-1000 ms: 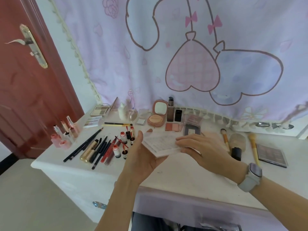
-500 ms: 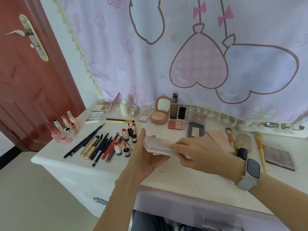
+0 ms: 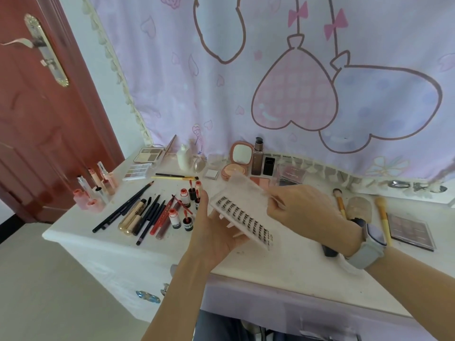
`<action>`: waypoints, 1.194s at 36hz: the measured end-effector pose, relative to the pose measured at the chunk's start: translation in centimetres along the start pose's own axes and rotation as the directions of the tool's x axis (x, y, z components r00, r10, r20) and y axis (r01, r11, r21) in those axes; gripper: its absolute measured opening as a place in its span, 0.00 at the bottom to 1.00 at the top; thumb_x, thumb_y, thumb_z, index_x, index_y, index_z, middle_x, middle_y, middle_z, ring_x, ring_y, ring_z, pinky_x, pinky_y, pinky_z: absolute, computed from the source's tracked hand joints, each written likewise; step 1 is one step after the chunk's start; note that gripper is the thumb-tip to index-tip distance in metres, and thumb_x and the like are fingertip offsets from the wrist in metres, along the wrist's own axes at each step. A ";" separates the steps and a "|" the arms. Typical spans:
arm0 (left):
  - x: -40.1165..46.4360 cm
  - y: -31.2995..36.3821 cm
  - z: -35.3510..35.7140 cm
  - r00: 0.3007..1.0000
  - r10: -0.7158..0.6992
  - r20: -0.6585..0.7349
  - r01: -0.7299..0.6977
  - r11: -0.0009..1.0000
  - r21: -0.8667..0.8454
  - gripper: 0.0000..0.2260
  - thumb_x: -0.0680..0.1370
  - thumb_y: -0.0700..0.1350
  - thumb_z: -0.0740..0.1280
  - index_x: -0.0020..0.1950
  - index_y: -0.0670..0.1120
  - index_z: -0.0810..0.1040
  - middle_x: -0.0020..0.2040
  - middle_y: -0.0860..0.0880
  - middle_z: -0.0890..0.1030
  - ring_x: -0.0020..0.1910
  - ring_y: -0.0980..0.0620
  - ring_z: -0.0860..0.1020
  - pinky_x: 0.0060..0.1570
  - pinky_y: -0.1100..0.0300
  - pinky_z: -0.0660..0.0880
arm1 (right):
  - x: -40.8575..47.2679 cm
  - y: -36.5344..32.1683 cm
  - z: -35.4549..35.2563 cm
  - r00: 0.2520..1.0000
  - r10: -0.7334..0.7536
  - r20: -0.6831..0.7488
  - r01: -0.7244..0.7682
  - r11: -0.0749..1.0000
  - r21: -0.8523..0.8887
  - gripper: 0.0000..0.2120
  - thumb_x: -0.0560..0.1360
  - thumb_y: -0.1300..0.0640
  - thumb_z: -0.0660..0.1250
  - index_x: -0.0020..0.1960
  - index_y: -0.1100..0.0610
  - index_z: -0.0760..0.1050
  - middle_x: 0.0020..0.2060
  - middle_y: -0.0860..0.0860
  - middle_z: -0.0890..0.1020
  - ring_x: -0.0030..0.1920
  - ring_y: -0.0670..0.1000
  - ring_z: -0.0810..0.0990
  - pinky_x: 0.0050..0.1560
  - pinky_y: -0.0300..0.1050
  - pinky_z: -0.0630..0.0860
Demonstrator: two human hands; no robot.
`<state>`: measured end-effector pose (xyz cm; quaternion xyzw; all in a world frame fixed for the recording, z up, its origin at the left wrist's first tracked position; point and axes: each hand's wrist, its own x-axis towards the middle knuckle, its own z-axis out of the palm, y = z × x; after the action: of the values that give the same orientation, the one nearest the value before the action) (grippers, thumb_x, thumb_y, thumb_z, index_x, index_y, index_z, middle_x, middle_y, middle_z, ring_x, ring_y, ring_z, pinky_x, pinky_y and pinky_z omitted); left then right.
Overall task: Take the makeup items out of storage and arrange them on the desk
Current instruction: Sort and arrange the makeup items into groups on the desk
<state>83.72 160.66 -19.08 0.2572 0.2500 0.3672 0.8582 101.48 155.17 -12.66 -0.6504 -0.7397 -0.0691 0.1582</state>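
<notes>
Head view: the left hand (image 3: 216,232) is cupped palm-up above the front of the white bench (image 3: 283,267), its fingers curled under the near edge of a flat lash tray (image 3: 243,217), thumb up along the tray's left side. The tray tilts toward the camera and shows rows of small dark lash clusters. The right hand (image 3: 305,207), a grey watch (image 3: 369,244) on its wrist, pinches the clear lid (image 3: 246,185) of the tray between thumb and fingers, the lid lifted off the far edge.

Left of the hands, at the bench's left end, pink-capped lip gloss tubes (image 3: 96,188) stand in a cluster. Next lies a row of dark pencils and gold tubes (image 3: 142,212), then small red-topped bottles (image 3: 182,210) just beside the left thumb. Behind them an open eyeshadow palette (image 3: 147,155) holds beige and brown pans, and a smaller palette (image 3: 136,171) lies in front of it. At the back, behind the tray, stand an open pink compact (image 3: 237,161) with a mirror and a dark foundation bottle (image 3: 257,157). Right of the right hand lie two yellow-handled brushes (image 3: 382,215), a sponge between them, and a closed square palette (image 3: 410,230) near the bench's right end.
</notes>
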 end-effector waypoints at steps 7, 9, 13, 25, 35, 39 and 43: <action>-0.9 -0.5 0.3 0.992 0.060 -0.110 -0.061 0.998 -0.006 0.22 0.79 0.61 0.56 0.58 0.46 0.78 0.51 0.43 0.84 0.50 0.45 0.82 0.44 0.47 0.79 | 0.4 2.9 0.9 0.948 0.313 0.052 -0.314 0.902 0.295 0.14 0.70 0.47 0.56 0.33 0.55 0.70 0.23 0.47 0.73 0.23 0.45 0.68 0.31 0.48 0.73; -1.3 -0.9 0.1 0.979 0.081 -0.185 -0.059 0.991 0.123 0.16 0.80 0.53 0.58 0.57 0.44 0.77 0.47 0.45 0.85 0.45 0.49 0.83 0.44 0.49 0.79 | 0.2 3.1 0.8 0.935 0.347 0.075 -0.350 0.866 0.357 0.13 0.72 0.53 0.60 0.33 0.58 0.73 0.24 0.48 0.77 0.22 0.41 0.73 0.33 0.47 0.75; -2.0 -1.6 -0.5 0.942 0.203 -0.267 -0.053 0.876 0.480 0.10 0.79 0.46 0.62 0.58 0.43 0.73 0.48 0.47 0.84 0.46 0.52 0.83 0.45 0.54 0.79 | -0.1 3.1 0.8 0.917 0.385 0.104 -0.392 0.823 0.412 0.13 0.74 0.57 0.60 0.34 0.61 0.75 0.26 0.50 0.81 0.23 0.41 0.78 0.35 0.45 0.78; -2.3 -1.7 -0.1 0.927 0.325 -0.186 -0.045 0.589 0.807 0.06 0.79 0.48 0.61 0.51 0.61 0.71 0.49 0.62 0.79 0.40 0.72 0.78 0.34 0.77 0.72 | -0.2 3.6 1.2 0.859 0.498 0.114 -0.489 0.736 0.468 0.13 0.76 0.59 0.61 0.42 0.66 0.78 0.35 0.59 0.83 0.32 0.50 0.83 0.42 0.48 0.81; -2.5 -1.6 -0.4 0.924 0.337 -0.178 0.041 0.377 0.925 0.26 0.79 0.54 0.61 0.75 0.51 0.59 0.70 0.54 0.69 0.62 0.59 0.69 0.58 0.63 0.65 | 0.0 3.8 1.1 0.915 0.396 0.085 -0.399 0.847 0.352 0.14 0.77 0.56 0.59 0.42 0.65 0.77 0.36 0.59 0.82 0.31 0.51 0.80 0.38 0.47 0.76; -2.7 -1.8 -0.8 0.922 0.354 -0.158 0.060 0.271 0.961 0.26 0.78 0.54 0.62 0.74 0.51 0.59 0.68 0.51 0.71 0.64 0.54 0.71 0.64 0.56 0.68 | 1.3 3.7 0.8 0.951 0.288 0.109 -0.304 0.934 0.190 0.11 0.77 0.57 0.59 0.40 0.61 0.75 0.28 0.52 0.74 0.28 0.50 0.68 0.31 0.42 0.64; -2.9 -1.9 -1.0 0.901 0.413 -0.130 0.065 0.168 0.984 0.26 0.78 0.54 0.62 0.73 0.49 0.61 0.69 0.49 0.68 0.63 0.50 0.72 0.64 0.50 0.70 | 2.8 3.5 0.7 0.963 0.237 0.128 -0.252 0.960 0.122 0.12 0.77 0.58 0.58 0.44 0.64 0.76 0.36 0.60 0.80 0.31 0.52 0.72 0.32 0.44 0.68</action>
<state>82.28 157.54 -20.36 0.6951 0.5495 0.2627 0.3820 104.58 158.55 -12.76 -0.7273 -0.6643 0.0388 0.1680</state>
